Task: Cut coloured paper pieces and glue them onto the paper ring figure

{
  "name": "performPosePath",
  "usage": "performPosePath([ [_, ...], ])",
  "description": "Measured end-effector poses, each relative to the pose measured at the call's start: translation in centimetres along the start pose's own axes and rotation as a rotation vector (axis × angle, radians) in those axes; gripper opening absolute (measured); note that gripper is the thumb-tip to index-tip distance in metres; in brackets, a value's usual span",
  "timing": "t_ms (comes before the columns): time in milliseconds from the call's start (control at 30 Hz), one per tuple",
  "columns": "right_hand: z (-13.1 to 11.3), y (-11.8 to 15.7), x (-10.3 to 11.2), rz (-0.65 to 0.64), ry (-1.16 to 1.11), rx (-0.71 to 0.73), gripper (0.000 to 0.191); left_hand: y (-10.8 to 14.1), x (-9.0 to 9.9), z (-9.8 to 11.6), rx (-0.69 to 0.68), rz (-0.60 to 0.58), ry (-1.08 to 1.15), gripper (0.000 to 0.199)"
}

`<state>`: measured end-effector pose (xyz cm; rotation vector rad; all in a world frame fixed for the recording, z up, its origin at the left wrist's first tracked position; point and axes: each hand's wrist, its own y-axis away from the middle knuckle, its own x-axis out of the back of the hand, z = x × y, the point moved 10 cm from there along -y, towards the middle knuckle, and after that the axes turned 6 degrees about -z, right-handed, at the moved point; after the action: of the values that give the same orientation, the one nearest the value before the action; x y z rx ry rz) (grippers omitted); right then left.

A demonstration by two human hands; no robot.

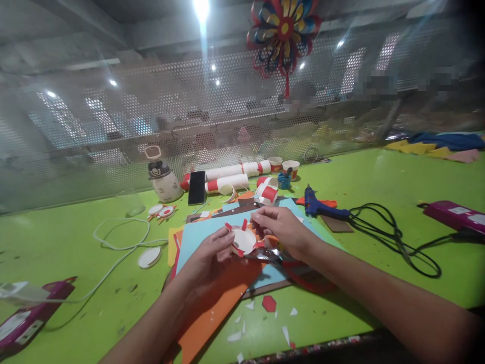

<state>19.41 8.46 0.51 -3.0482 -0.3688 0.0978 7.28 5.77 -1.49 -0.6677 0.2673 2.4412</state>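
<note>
My left hand (215, 250) grips a white paper cup bottom (244, 240) by its left edge, thumb on top. Short red tabs stick out around its rim. Just right of it, my right hand (278, 227) is closed in a pinch close to the rim; whatever is between its fingertips is too small to make out. Below the hands lie scissors (303, 280) with red handles, partly hidden by my right forearm. Under them are stacked sheets of light blue paper (200, 235) and orange paper (212, 308).
A blue glue gun (322, 206) with a coiled black cable lies to the right. Behind the paper stand a phone (197, 187), white-and-red paper tubes (227, 183), cut cups (291, 168) and a bottle (164, 182). Power strips (454, 215) flank the green table (98, 323). Paper scraps litter the front.
</note>
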Motion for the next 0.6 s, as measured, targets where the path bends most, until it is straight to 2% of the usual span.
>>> performPosePath([
  [167, -0.1, -0.1, 0.3, 0.021, 0.028, 0.021, 0.021, 0.0, 0.1, 0.4, -0.019, 0.019, 0.002, 0.023],
  [400, -1.6, 0.7, 0.2, 0.02, 0.054, 0.061, 0.023, 0.2, -0.2, 0.8, -0.041, 0.026, 0.01, 0.022],
  [600, -1.7, 0.6, 1.1, 0.096, 0.156, 0.114, 0.021, 0.0, 0.1, 0.9, -0.068, 0.022, 0.024, 0.021],
])
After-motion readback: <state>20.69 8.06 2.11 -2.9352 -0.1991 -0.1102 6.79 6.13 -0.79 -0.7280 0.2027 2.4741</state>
